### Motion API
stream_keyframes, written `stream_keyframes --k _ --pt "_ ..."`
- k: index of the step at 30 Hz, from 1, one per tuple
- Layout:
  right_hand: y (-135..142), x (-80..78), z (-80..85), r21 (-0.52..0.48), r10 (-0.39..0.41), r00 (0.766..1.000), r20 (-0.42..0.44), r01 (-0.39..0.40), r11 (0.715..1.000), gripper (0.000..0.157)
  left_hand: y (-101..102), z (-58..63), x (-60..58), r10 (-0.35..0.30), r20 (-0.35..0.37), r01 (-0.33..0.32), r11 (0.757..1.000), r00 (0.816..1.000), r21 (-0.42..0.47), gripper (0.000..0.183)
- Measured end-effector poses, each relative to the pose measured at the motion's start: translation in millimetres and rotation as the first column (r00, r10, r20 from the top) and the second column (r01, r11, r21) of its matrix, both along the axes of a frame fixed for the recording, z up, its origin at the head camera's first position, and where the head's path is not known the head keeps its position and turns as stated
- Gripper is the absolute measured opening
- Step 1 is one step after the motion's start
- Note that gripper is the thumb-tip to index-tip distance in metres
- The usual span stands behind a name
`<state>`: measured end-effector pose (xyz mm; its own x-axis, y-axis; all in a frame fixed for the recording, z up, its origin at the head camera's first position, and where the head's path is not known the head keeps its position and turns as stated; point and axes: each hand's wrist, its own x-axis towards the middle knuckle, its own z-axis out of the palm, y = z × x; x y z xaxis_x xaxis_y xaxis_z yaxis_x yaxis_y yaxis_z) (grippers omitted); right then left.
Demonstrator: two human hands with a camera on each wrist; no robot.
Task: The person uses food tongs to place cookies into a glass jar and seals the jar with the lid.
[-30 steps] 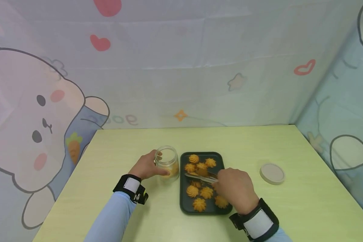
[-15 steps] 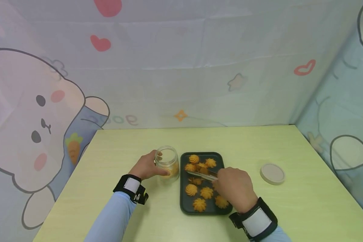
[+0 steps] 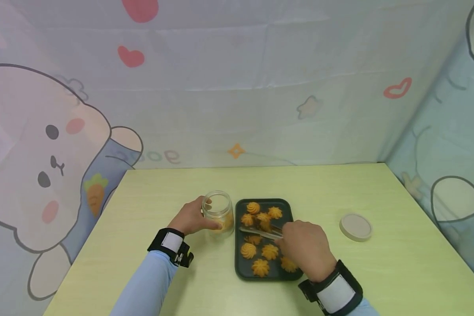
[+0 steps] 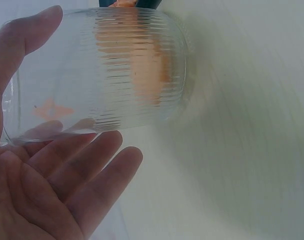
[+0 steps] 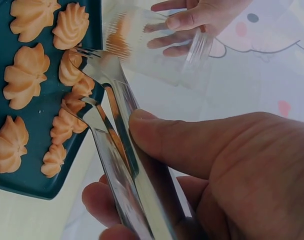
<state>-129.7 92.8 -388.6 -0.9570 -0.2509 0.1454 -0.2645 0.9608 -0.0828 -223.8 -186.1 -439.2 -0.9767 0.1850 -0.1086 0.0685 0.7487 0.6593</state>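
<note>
My left hand (image 3: pixel 193 217) grips a clear glass jar (image 3: pixel 219 215) standing upright left of the tray, thumb on one side and fingers on the other. A cookie (image 4: pixel 149 70) shows low inside the jar in the left wrist view. My right hand (image 3: pixel 306 248) holds metal tongs (image 5: pixel 124 115) over the dark baking tray (image 3: pixel 241 272), thumb pressed along one arm. The tongs' two tips, one of them pronged, stand apart at a swirled cookie (image 5: pixel 69 70) near the tray's jar-side edge. Several other piped cookies (image 3: pixel 260 267) lie on the tray.
A pale round lid (image 3: pixel 356 227) lies on the light yellow table (image 3: pixel 403 272) to the right of the tray. Behind the table hangs a printed cloth (image 3: pixel 221 87) with hearts and a cartoon animal.
The tongs rose slightly, then came back down and leftward over the tray's middle. A cookie in the left row shifted a little to the left. My left hand and the jar stayed still.
</note>
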Motion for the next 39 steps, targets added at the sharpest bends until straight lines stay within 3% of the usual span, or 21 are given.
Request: stream_keyframes --k 23,30,39 --pt "5 -2.8 -0.5 0.003 -0.002 1.000 -0.011 0.002 1.000 0.046 0 1.0 0.3 0.000 -0.002 0.000 1.000 1.000 -0.003 0.085" --pt "4 -1.6 -1.7 0.005 0.030 0.999 -0.038 -0.030 1.000 0.043 0 1.3 0.4 0.000 -0.003 0.000 1.000 1.000 -0.005 0.084" --pt "10 -3.3 2.6 -0.012 -0.002 0.997 0.071 0.003 1.000 0.039 1 1.9 1.8 -0.001 -0.001 0.001 1.000 1.000 -0.013 0.083"
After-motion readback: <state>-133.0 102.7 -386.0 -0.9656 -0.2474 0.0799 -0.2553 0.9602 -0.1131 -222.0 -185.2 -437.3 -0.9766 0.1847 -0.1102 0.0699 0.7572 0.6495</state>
